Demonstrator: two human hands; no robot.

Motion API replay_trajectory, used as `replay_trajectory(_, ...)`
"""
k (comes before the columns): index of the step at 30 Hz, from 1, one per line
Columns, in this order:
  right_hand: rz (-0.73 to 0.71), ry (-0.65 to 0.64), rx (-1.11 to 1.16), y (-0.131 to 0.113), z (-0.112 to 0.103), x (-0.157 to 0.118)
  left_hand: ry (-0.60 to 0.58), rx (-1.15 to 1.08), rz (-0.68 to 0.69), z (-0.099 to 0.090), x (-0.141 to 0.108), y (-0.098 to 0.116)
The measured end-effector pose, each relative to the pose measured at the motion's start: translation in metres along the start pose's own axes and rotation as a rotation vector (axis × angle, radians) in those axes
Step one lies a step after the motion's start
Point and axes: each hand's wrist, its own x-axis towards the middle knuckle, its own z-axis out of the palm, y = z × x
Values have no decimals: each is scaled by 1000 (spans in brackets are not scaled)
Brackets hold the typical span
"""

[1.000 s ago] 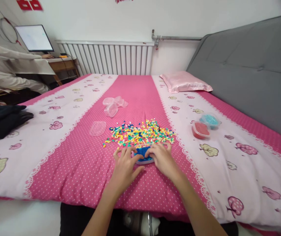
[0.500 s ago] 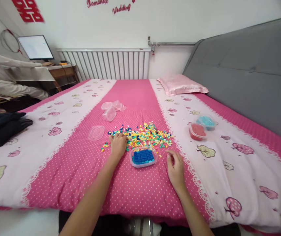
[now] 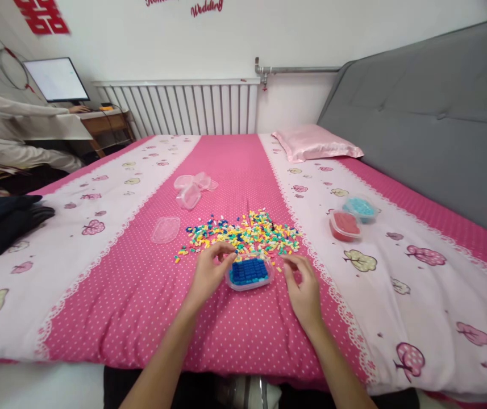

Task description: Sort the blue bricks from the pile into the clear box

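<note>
A clear plastic box (image 3: 249, 287) holds tightly packed rows of small blue blocks (image 3: 248, 271) on the pink bed. At its left rim my left hand (image 3: 212, 271) has thumb and forefinger pinched together, with what looks like a small dark blue block at the tips. My right hand (image 3: 303, 285) hovers to the right of the box, fingers curved and thumb apart, holding nothing I can see. Just behind the box lies a loose spread of small blocks (image 3: 264, 233) in yellow, green, white and blue.
Clear lids (image 3: 190, 196) lie in a group farther back, with a single lid (image 3: 165, 230) nearer on the left. To the right stand a box of red pieces (image 3: 345, 225) and a box of light blue pieces (image 3: 360, 209). A person (image 3: 8, 122) sits by a monitor at far left.
My left hand has come from the left part of the block spread toward the box's left rim. My right hand stays nearly in place. The view has shifted slightly.
</note>
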Motion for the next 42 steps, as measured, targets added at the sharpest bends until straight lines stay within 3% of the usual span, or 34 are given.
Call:
replay_trajectory(4,-15,-174,135,-47,20,22,39,-330,16,2,-6,19)
replay_trajectory(8,61,-267,242,-66,45,36,116,-366,18,4,-4,28)
replay_trajectory(14,3,-322,133,-55,49,39,181,-9,17,5,-13,26)
replay_trajectory(19,-72,-384,-114,-43,44,44,160,282,49,4,-29,14)
replay_trajectory(23,-134,-472,-290,-39,45,43,101,322,97,8,-50,-2)
replay_trajectory(28,-186,-542,-442,-40,49,40,127,332,110,19,-69,-16)
replay_trajectory(42,-244,-510,-669,-50,60,37,58,315,140,24,-72,-23)
